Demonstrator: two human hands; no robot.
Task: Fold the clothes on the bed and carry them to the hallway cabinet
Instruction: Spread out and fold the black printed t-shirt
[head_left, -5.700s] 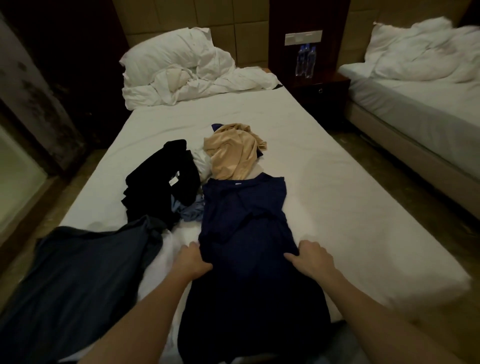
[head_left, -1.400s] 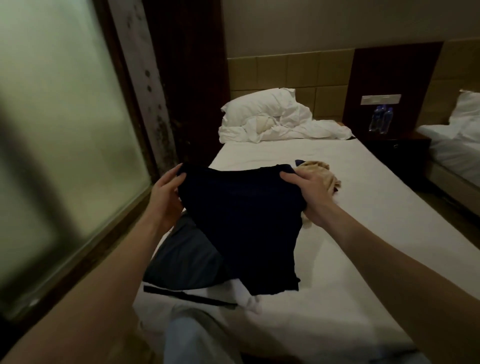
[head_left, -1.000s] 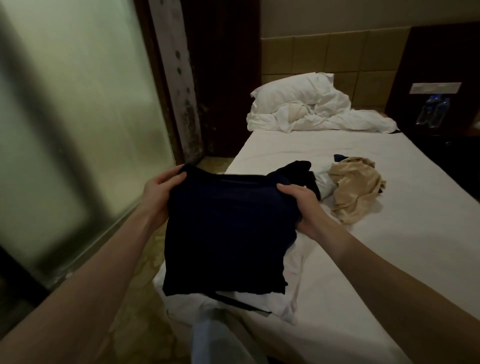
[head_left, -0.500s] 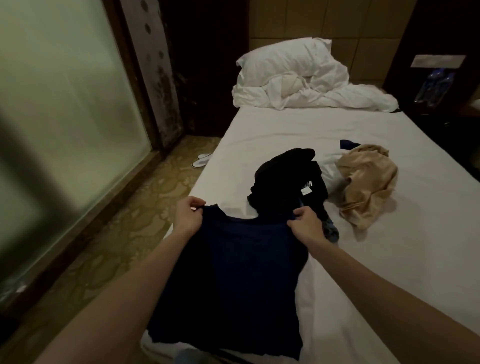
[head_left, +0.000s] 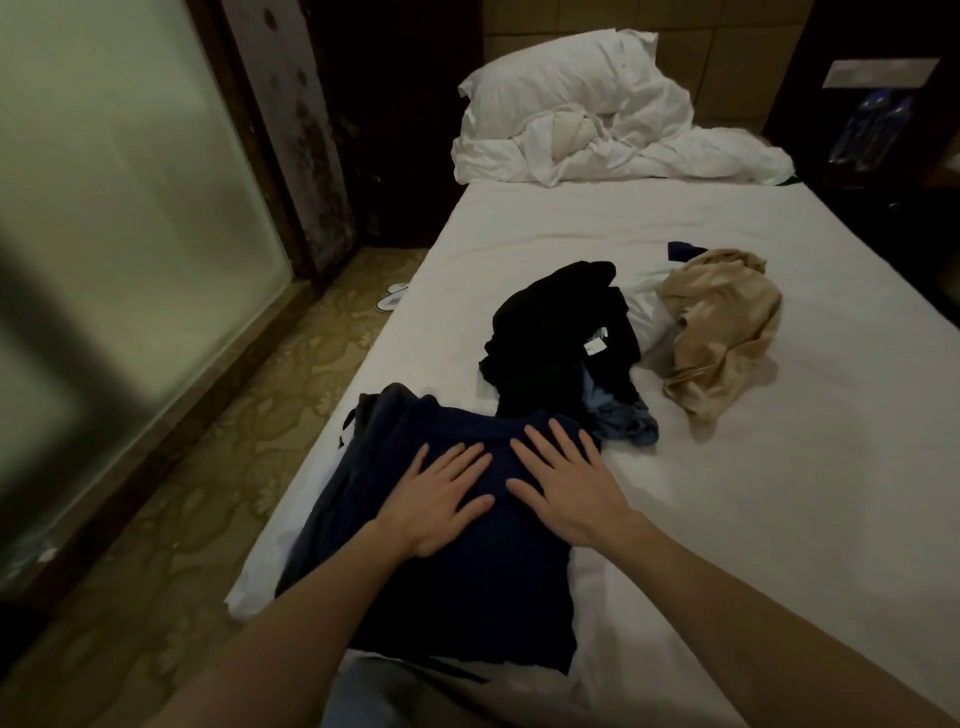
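Both hands lay flat, fingers spread, gripping nothing: left hand & right hand pressed on the folded navy shirt. Half a sec earlier they'd pinched its top corners; now it rested on the bed near the left edge, atop a grey garment, w/ black clothes just beyond.

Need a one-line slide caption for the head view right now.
Both hands, left and right, press flat on a folded navy garment at the white bed's near corner.
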